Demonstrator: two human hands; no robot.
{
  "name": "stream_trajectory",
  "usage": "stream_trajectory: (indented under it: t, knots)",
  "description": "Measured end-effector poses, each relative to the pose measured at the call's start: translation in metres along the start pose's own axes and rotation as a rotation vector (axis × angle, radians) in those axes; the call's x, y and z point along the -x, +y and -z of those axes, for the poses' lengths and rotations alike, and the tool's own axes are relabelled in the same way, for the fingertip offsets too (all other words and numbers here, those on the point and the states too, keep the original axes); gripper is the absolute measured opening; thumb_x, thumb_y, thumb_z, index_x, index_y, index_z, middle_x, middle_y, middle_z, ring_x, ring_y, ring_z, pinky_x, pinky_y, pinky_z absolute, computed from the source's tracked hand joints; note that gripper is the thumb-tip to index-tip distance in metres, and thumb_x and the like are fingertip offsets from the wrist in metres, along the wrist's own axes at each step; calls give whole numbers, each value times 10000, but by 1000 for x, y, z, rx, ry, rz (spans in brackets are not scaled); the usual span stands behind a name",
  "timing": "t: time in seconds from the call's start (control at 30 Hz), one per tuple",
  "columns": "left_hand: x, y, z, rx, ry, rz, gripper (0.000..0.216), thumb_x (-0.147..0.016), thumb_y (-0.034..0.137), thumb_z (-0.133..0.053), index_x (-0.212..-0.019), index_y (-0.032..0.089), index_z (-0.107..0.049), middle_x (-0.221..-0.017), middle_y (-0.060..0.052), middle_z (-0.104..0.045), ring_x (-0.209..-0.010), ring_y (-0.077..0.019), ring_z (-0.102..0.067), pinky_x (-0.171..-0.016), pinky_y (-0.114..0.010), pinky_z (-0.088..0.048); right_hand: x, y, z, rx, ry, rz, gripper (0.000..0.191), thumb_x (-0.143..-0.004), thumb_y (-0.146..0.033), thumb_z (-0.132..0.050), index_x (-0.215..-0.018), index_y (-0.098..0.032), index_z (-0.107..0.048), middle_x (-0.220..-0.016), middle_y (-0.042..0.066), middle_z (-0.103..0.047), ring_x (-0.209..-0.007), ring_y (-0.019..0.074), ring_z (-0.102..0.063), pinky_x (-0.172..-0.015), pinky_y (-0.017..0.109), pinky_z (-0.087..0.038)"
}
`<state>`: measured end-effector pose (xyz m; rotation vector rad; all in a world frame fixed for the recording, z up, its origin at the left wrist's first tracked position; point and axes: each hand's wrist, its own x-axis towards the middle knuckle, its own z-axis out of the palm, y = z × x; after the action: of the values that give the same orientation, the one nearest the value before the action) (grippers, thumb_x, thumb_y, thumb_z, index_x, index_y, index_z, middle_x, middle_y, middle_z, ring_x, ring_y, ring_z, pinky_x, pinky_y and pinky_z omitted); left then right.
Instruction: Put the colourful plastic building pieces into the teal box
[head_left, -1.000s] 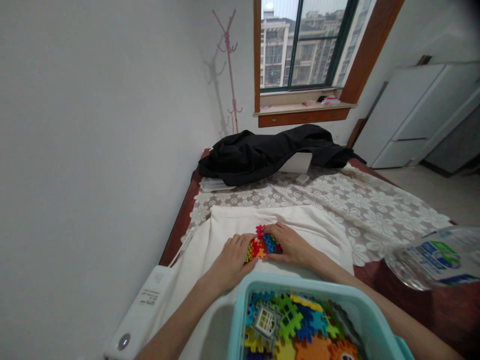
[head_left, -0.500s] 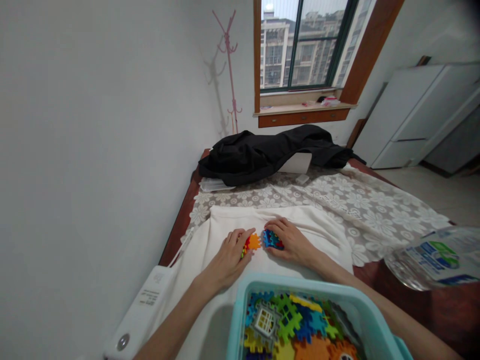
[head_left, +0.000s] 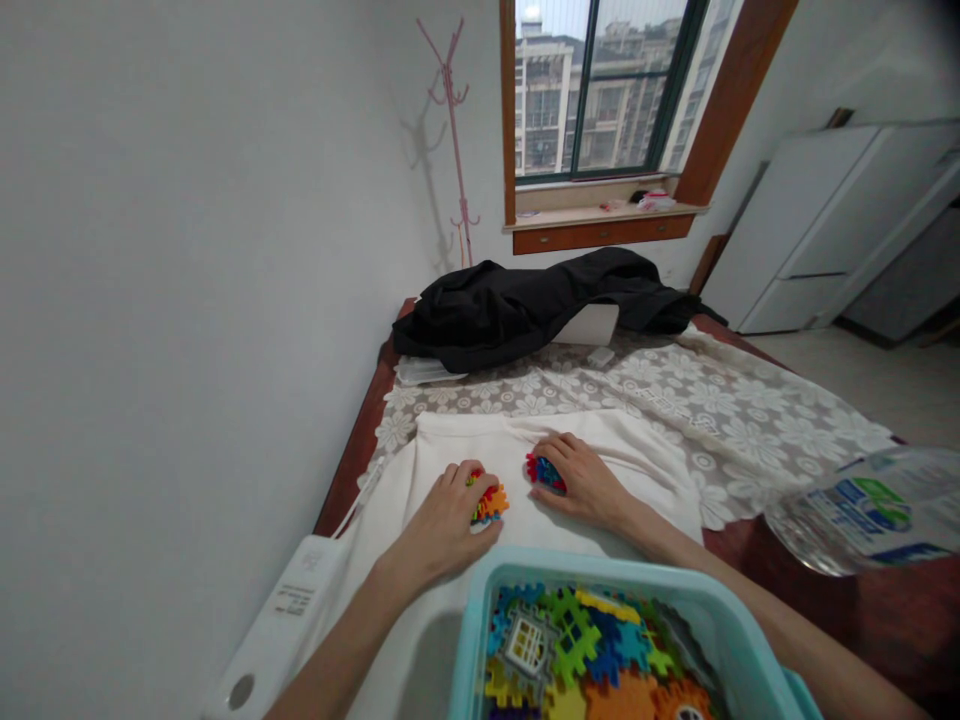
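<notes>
My left hand (head_left: 459, 515) is curled round a small clump of interlocking plastic building pieces (head_left: 490, 503) in orange, yellow and red, with a bit of blue at its lower edge. A short gap to the right, my right hand (head_left: 579, 478) closes on a blue and red clump of pieces (head_left: 545, 472). Both hands rest low over a white cloth (head_left: 517, 428), and the two clumps stand apart. My fingers hide part of each. Nearer to me, a light blue bin (head_left: 600, 562) holds several notched pieces in green, blue, yellow, orange and grey.
A large clear bottle (head_left: 862, 510) lies at the right. Black fabric (head_left: 517, 310) is heaped at the table's far end, over a white box (head_left: 589, 325). A white power strip (head_left: 289, 610) lies at the left, by the wall. Lace cloth (head_left: 750, 400) covers the table.
My left hand has drawn slightly left and towards me and its clump has tilted, showing blue below. The clump in my right hand has turned, with red now at its left edge.
</notes>
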<state>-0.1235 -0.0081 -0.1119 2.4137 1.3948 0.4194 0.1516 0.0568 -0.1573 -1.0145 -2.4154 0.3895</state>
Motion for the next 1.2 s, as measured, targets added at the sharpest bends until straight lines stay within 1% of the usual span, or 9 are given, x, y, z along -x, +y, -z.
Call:
stream_trajectory:
  t: [0.1, 0.27, 0.4, 0.57, 0.77, 0.9, 1.03, 1.13, 1.2]
  knots:
    - [-1, -3, -3, 3, -15, -3, 429, -890, 365, -821, -1228, 230, -592, -1328, -94, -604, -1185, -332, -539, -1057, -527, -478, -1, -1, 0, 11, -5, -3, 432, -967, -366, -704, -1349, -196, -596, -1258, 148, -657, -1151, 339, -570, -1027, 536, -516]
    - [-1, -7, -3, 58, -26, -25, 313, -975, 329, -743, -1218, 235, -572, -1258, -73, -631, -1163, -301, -548, -1036, -485, -473, -2, -3, 3, 19, -33, 27, 358, -919, -344, -717, -1246, -216, -645, -1204, 132, -636, -1092, 327, -593, -965, 501, -537]
    - [-1, -6, -2, 74, -24, -13, 267, -1021, 341, -677, -1240, 230, -569, -1282, -88, -618, -1180, -305, -545, -1044, -491, -473, -1, -3, 4, -22, -31, 10, 390, -889, -390, -741, -1200, -204, -597, -1187, 128, -653, -1069, 317, -626, -916, 459, -549]
    - [-2, -4, -2, 131, -7, -7, 234, -1051, 367, -618, -1232, 225, -572, -1297, -107, -621, -1208, -309, -555, -1048, -485, -479, 1, 0, 4, -1, -69, 30, 355, -901, -310, -674, -1238, -204, -631, -1078, 107, -709, -996, 303, -660, -856, 422, -539]
    - [-3, -3, -2, 342, 55, 54, 240, -1044, 405, -604, -1206, 229, -575, -1240, -102, -630, -1150, -280, -594, -1050, -455, -479, 2, 1, 4, -92, -45, 55, 144, -889, -324, -691, -987, -219, -693, -948, 77, -705, -854, 259, -646, -777, 386, -521]
    - [-3, 4, -3, 641, 156, 246, 295, -1016, 474, -645, -1192, 242, -601, -1080, -43, -664, -953, -209, -615, -874, -337, -515, 1, 4, 5, -415, 95, -120, 175, -899, -402, -714, -928, -231, -690, -863, 35, -700, -780, 225, -625, -731, 357, -500]
    - [-10, 12, -2, 1231, 304, 510, 415, -1005, 578, -623, -1200, 211, -638, -929, -33, -698, -689, -138, -596, -630, -237, -489, -1, 10, 8, -1083, 290, -420, 288, -924, -512, -693, -870, -230, -668, -733, 0, -618, -643, 178, -549, -573, 292, -434]
    - [-15, 13, 4, 1642, 392, 645, 361, -1021, 470, -612, -1223, 176, -662, -943, -66, -725, -698, -152, -665, -612, -239, -551, -1, 16, 10, -1544, 348, -570, 318, -935, -546, -659, -898, -231, -649, -781, 15, -616, -647, 174, -555, -532, 277, -443]
    - [-18, 11, 9, 1815, 422, 682, 319, -1033, 383, -573, -1259, 175, -663, -962, -73, -733, -742, -168, -703, -635, -259, -597, -1, 19, 12, -1689, 346, -616, 334, -943, -569, -648, -925, -235, -640, -813, 27, -629, -670, 184, -570, -539, 289, -480]
